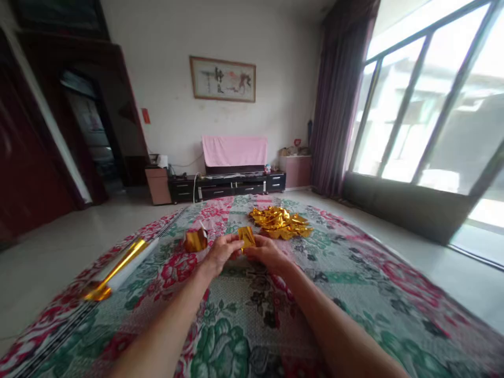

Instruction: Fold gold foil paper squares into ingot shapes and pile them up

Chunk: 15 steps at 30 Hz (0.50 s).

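A small square of gold foil paper [246,237] stands upright between my two hands over the flowered cloth. My left hand [225,251] pinches its left edge, with the thumb across the near side. On the other edge, my right hand [268,252] closes its fingers on the same sheet. Just beyond my right hand lies a heap of folded gold foil pieces [280,222]. To the left of my left hand sits a stack of brownish-gold foil squares [196,240], with something white at its top.
A roll of gold foil and white sheeting [125,268] lies at the left edge of the flowered cloth [220,341]. Farther off are a low black cabinet [244,188], a pink-draped screen [235,151] and a purple curtain [334,105]. Large windows [425,105] stand at right.
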### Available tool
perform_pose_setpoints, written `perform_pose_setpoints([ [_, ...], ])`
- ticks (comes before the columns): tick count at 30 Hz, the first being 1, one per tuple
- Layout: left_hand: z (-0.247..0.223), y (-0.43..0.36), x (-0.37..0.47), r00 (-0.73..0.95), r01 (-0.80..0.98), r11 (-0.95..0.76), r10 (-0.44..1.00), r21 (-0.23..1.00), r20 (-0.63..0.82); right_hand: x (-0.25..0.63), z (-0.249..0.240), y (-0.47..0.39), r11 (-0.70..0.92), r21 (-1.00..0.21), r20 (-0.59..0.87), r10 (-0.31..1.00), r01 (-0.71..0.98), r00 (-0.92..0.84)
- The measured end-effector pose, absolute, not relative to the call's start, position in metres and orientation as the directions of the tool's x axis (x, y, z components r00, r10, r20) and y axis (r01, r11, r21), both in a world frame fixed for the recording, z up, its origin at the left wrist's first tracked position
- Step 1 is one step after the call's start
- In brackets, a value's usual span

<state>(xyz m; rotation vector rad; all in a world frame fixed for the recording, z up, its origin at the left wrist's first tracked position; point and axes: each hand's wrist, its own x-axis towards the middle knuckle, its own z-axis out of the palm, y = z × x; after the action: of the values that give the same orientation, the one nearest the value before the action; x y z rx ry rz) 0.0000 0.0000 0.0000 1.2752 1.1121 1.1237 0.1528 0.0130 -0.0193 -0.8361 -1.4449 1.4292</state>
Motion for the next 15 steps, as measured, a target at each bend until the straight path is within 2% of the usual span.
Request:
perform_pose_setpoints([
  [4,0.0021,-0.0031,-0.0021,0.154,0.020,-0.017,0.988,1.000,0.013,0.1520,-0.0187,0.0119,0.097,-0.986,0.137,0.933,-0.133,-0.333],
  [9,-0.0008,-0.0025,-0.0002,0.173,-0.041,-0.034,0.984,0.999,0.041,0.1506,-0.0169,0.0080,0.085,-0.986,0.127,0.939,-0.142,-0.320],
  [15,-0.0018,-0.0009,0.0024,0.176,-0.058,-0.059,0.982,0.997,0.068,0.1533,-0.0128,0.0033,0.048,-0.977,0.122,0.925,-0.208,-0.361],
])
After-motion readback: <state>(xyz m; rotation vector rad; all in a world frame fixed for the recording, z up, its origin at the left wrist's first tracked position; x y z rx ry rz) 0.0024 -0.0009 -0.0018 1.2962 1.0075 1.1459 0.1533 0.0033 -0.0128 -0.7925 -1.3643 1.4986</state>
